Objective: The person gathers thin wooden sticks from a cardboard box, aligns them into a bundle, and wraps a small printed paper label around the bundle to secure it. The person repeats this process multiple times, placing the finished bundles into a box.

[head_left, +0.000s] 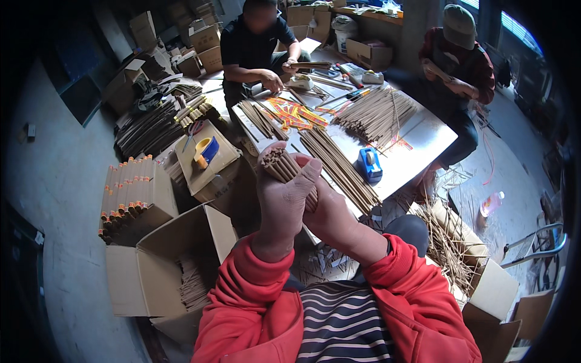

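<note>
A tight bundle of brown incense sticks [282, 164] is held up in front of me, its round ends pointing away to the upper left. My left hand [277, 202] wraps round it from the left, thumb across the sticks. From the right, my right hand [333, 219] closes on the nearer part of the same bundle; its fingertips are partly hidden. Just beyond my hands, a long row of loose sticks [339, 166] lies on the white table [433, 142]. A blue tape dispenser [370, 164] stands right of that row.
Opposite sits a person in dark clothes [251, 51] holding sticks; another, in a cap [459, 66], sits far right. Red-yellow labels [295, 114] and a stick pile [375, 115] lie on the table. Open cartons [124, 284] flank me. Scissors [192, 132] rest on a box at left.
</note>
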Demonstrator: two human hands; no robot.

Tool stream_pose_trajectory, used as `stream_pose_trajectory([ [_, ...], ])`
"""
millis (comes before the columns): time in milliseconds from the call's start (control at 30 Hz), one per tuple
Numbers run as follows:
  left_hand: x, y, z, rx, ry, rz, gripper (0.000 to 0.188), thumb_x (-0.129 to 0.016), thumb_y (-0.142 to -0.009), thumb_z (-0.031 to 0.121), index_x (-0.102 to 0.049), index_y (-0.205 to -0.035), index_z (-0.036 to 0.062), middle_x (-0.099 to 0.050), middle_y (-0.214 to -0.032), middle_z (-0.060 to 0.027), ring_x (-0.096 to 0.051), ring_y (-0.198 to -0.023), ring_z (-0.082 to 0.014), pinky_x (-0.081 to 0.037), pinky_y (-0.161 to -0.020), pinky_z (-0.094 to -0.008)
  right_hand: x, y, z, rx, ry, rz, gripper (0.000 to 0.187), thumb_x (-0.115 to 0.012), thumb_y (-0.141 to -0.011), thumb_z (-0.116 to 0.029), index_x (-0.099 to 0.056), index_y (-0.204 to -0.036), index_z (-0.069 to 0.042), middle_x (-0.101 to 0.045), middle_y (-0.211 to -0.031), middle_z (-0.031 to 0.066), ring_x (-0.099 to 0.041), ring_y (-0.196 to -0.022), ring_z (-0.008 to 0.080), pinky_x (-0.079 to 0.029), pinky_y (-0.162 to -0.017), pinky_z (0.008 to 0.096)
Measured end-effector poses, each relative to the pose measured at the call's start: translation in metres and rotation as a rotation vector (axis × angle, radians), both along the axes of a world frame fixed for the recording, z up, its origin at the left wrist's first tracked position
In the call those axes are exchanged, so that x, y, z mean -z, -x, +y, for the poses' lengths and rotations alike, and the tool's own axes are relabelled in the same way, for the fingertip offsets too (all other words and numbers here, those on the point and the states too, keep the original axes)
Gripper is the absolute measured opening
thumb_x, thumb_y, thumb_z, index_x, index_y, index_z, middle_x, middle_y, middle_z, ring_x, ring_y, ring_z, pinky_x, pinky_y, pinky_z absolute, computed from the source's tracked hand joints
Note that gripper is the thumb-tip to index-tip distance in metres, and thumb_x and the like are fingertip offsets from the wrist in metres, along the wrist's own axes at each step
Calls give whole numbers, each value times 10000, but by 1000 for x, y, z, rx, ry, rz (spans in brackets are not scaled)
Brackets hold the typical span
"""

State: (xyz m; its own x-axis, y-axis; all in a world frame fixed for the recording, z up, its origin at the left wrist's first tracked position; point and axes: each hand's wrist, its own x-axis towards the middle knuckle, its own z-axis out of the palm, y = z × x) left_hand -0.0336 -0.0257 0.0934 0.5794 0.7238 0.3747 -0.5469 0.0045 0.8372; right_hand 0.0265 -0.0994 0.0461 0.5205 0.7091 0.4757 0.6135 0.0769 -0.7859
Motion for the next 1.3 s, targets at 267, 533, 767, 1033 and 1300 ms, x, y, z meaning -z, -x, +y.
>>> stream_pose_trajectory([
  [267, -14, 3, 4, 249, 236, -76, 188, -624, -756, -26, -498, -891, 11, -529, -658, -69, -558, -562, -138, -491, -543, -266, -1, -1, -10, -178, -49, 141, 358, -628, -745, -129, -453, -1036, -14, -588, -892, 250, -564, -874, 438, -473, -705, 439],
  [533, -21, 9, 14, 459, 125, -56, 251, -619, -751, 0, -466, -950, 9, -534, -681, -82, -559, -584, -158, -491, -567, -286, -35, -6, -21, -445, 257, 548, 316, -642, -714, -149, -495, -953, -3, -577, -674, 71, -557, -563, 134, -459, -513, 278],
  [767, -25, 8, -17, 127, 112, -43, 148, -683, -748, 33, -547, -802, 10, -578, -704, -44, -567, -632, -104, -475, -603, -236, -4, -4, -11, -319, -14, 229, 417, -674, -718, -152, -505, -1075, -16, -618, -870, 188, -633, -865, 292, -486, -731, 342],
  [1033, -28, 13, -4, 377, 99, -26, 118, -652, -756, 37, -537, -770, 15, -538, -615, -27, -542, -538, -100, -454, -527, -231, -20, -2, -21, -394, 130, 409, 404, -658, -701, -118, -509, -1065, -24, -626, -881, 161, -630, -865, 259, -482, -743, 342],
  [1300, -35, 10, -11, 163, -46, 20, 105, -644, -748, 40, -541, -752, 16, -547, -619, -30, -542, -541, -90, -448, -525, -222, -20, 3, -14, -240, -92, 199, 429, -663, -726, -127, -481, -1105, -41, -612, -944, 196, -596, -934, 374, -485, -759, 366],
])
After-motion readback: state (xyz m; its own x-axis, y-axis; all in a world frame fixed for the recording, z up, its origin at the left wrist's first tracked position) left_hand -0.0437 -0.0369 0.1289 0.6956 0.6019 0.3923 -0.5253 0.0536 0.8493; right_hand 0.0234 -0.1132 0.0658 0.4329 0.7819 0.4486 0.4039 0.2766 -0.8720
